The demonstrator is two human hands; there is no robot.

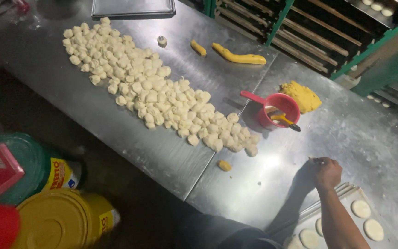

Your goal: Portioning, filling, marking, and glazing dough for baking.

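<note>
One hand (326, 173) is out over the steel table (162, 152), closed up in a narrow grip on something tiny I can't make out, hovering just above the baking tray (342, 191) with flat dough rounds (360, 208) on it. The other hand isn't in view. A big heap of pale dough pieces (157, 90) runs across the table, a red cup (279, 109) with a brush sits near a yellow dough lump (303, 96), and one small yellow piece (225, 165) lies alone.
</note>
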